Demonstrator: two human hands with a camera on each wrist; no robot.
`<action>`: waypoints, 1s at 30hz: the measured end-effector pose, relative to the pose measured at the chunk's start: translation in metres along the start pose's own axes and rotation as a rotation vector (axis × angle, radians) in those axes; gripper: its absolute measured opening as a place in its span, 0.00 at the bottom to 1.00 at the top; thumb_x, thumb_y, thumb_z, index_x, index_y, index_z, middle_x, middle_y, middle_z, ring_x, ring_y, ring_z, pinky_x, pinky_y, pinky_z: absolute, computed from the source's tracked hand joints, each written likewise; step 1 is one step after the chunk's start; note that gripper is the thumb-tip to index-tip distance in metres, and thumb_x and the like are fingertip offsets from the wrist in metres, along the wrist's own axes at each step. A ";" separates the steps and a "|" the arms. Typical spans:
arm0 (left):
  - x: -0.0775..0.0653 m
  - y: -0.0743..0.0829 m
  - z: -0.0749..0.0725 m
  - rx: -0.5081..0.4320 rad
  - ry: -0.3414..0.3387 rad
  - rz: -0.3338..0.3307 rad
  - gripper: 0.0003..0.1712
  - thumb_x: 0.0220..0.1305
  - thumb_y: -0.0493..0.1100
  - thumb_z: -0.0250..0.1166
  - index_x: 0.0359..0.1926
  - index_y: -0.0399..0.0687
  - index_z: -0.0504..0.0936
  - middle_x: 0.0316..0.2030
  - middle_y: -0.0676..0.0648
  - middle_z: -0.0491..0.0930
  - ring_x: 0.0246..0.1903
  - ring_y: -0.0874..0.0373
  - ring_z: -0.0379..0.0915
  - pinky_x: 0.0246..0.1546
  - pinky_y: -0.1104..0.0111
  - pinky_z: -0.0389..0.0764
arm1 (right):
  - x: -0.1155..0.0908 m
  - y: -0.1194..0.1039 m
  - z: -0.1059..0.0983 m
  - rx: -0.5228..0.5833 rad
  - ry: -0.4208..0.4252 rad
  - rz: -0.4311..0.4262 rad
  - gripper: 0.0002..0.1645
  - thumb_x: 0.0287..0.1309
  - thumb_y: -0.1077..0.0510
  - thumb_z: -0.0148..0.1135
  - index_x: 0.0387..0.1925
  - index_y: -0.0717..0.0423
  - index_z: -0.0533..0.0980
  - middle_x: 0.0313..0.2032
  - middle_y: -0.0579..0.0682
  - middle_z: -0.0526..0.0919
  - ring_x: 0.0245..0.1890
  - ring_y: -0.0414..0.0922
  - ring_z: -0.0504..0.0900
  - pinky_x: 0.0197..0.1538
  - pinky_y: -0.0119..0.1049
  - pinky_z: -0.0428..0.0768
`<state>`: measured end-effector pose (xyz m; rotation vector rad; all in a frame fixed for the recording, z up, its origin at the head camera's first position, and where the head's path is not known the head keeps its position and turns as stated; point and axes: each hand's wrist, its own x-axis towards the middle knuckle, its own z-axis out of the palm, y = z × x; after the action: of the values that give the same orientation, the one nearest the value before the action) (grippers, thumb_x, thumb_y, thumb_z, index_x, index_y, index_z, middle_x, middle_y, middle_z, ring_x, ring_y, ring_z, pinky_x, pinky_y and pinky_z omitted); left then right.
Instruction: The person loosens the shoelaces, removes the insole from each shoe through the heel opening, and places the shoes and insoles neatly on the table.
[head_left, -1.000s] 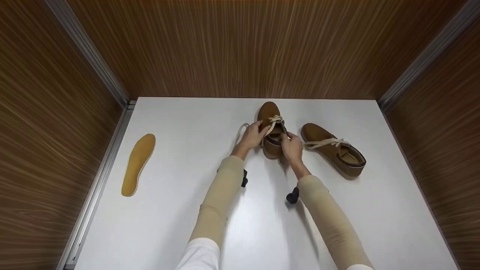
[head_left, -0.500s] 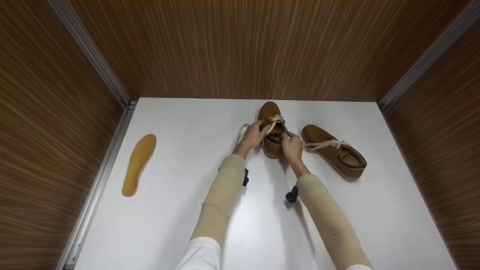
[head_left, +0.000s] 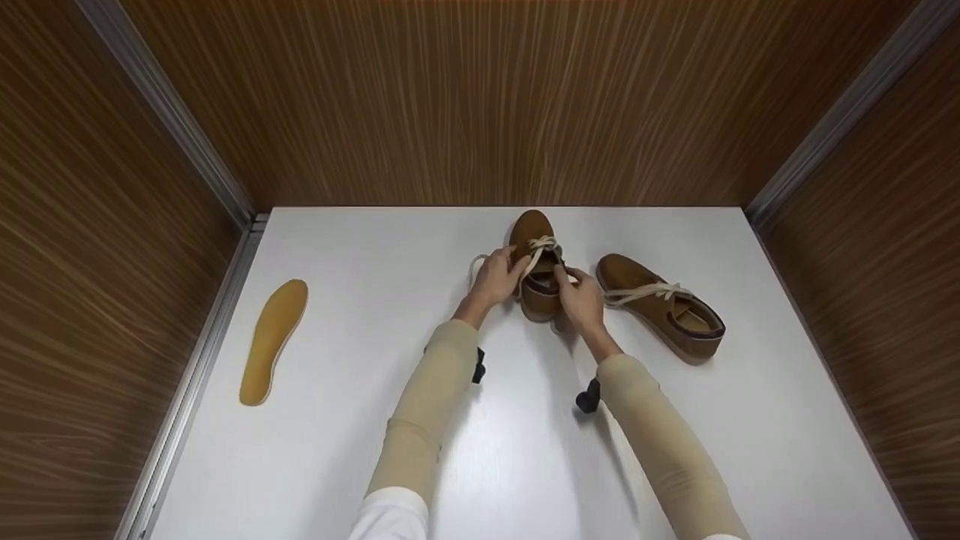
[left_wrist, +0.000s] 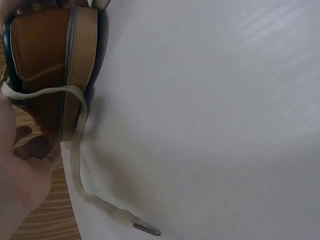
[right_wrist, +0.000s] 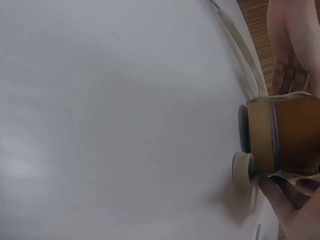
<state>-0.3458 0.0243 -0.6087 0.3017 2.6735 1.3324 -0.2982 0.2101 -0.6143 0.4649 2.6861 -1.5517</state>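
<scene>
A brown lace-up shoe stands near the back of the white table, toe away from me, its cream laces tied over the tongue. My left hand grips its left side, with the thumb at the opening. On the other side, my right hand pinches the collar edge close to the laces. The left wrist view shows the heel and a loose lace end trailing onto the table. In the right wrist view, fingers lie along the shoe's side. Most of the inside is hidden.
A matching brown shoe rests to the right, toe angled away to the left, its laces draped over its left side. Far left lies a yellow-tan insole. Wood-grain panels wall the white table at the back and sides.
The head view has shifted slightly. My right hand's fingers have moved a little along the collar toward the laces. The left hand keeps its grip on the shoe.
</scene>
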 end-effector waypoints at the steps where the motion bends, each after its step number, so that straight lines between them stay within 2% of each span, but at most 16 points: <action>1: -0.001 0.001 -0.001 -0.005 0.008 0.002 0.39 0.82 0.63 0.51 0.78 0.39 0.66 0.73 0.37 0.71 0.75 0.45 0.67 0.78 0.56 0.69 | -0.001 0.000 -0.002 0.003 -0.002 -0.010 0.40 0.75 0.30 0.52 0.70 0.54 0.76 0.54 0.60 0.88 0.46 0.51 0.86 0.44 0.38 0.82; 4: -0.005 0.005 -0.004 -0.017 0.033 0.018 0.39 0.81 0.63 0.52 0.78 0.42 0.65 0.75 0.39 0.69 0.77 0.46 0.65 0.79 0.56 0.68 | -0.004 -0.001 -0.009 0.001 -0.004 -0.055 0.43 0.73 0.29 0.54 0.71 0.56 0.74 0.51 0.60 0.89 0.41 0.51 0.87 0.37 0.34 0.83; 6: -0.008 0.009 -0.005 -0.018 0.051 0.042 0.38 0.81 0.63 0.53 0.78 0.43 0.66 0.77 0.40 0.67 0.78 0.46 0.63 0.80 0.55 0.66 | -0.006 -0.002 -0.015 -0.009 -0.005 -0.093 0.44 0.72 0.28 0.55 0.72 0.57 0.74 0.53 0.60 0.89 0.44 0.53 0.89 0.37 0.35 0.87; 11: -0.018 0.024 -0.004 -0.018 0.095 0.111 0.36 0.80 0.62 0.55 0.77 0.46 0.69 0.78 0.41 0.66 0.79 0.46 0.61 0.81 0.55 0.64 | -0.016 -0.004 -0.033 -0.036 0.003 -0.194 0.44 0.71 0.28 0.57 0.70 0.57 0.76 0.55 0.63 0.88 0.53 0.58 0.90 0.51 0.50 0.89; 15: -0.028 0.037 0.001 -0.051 0.113 0.150 0.35 0.80 0.61 0.57 0.76 0.46 0.70 0.77 0.43 0.69 0.78 0.47 0.63 0.80 0.55 0.66 | -0.026 -0.004 -0.049 -0.045 0.011 -0.261 0.40 0.71 0.32 0.61 0.69 0.58 0.77 0.56 0.62 0.89 0.54 0.59 0.89 0.57 0.54 0.87; 24: -0.051 0.062 0.024 -0.118 0.134 0.294 0.28 0.80 0.53 0.60 0.71 0.42 0.76 0.69 0.42 0.78 0.71 0.48 0.73 0.73 0.59 0.75 | -0.048 0.007 -0.093 -0.087 0.033 -0.361 0.38 0.69 0.37 0.67 0.67 0.59 0.77 0.56 0.62 0.88 0.54 0.58 0.88 0.58 0.55 0.86; 30: -0.063 0.071 0.049 -0.203 0.115 0.319 0.27 0.79 0.50 0.61 0.69 0.40 0.77 0.65 0.41 0.82 0.65 0.48 0.79 0.68 0.60 0.80 | -0.058 0.021 -0.121 -0.135 0.081 -0.419 0.36 0.66 0.46 0.74 0.67 0.62 0.77 0.61 0.63 0.85 0.58 0.62 0.86 0.62 0.58 0.82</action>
<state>-0.2654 0.0891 -0.5790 0.6682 2.6306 1.7460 -0.2201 0.3078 -0.5615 -0.0467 3.0734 -1.4337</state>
